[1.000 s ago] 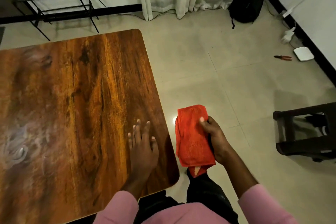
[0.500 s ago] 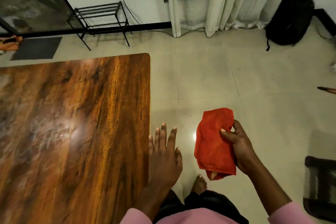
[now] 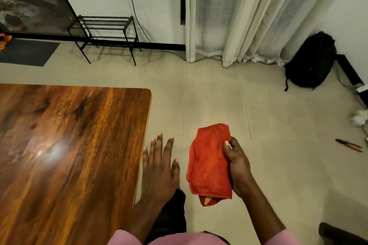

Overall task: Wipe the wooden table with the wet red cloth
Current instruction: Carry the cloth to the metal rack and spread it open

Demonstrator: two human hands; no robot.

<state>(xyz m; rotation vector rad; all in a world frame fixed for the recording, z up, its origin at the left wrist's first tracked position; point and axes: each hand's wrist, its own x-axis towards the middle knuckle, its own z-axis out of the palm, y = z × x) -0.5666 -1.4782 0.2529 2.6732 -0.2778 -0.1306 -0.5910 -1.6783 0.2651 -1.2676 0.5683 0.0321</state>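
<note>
Head view, the only one. Left hand (image 3: pixel 159 167) seen flat and open, fingers spread, nothing in it; a second earlier pressed palm-down on the near corner of the wooden table (image 3: pixel 69 155), half a second earlier already sliding toward the edge, now wholly off the top and hanging just beside the table's right edge, over the floor (image 3: pixel 219 105). Right hand (image 3: pixel 238 167) closed round the right side of the red cloth (image 3: pixel 209 163), thumb laid across the front, other fingers hidden behind; same grasp as in both earlier pictures. Cloth folded into a thick pad, held in the air over the tiles, near the table but apart from it, touching no wood; a pale tag or corner showing at its lower end. Wetness not to be told from the picture. Table top bare, with a bright glare patch and faint cloudy marks toward the left, blurred by camera motion. View itself swung upward and leftward across the three pictures, so more wall, the black rack (image 3: pixel 105 34), curtain (image 3: pixel 249 12) and backpack (image 3: pixel 310 59) brought in. Judged from this: bracing hand withdrawn, body shifted to the table's side, wiping not yet begun; cloth yet to be carried left and laid on the wood. Pliers (image 3: pixel 349 145) on the floor well clear to the right.
</note>
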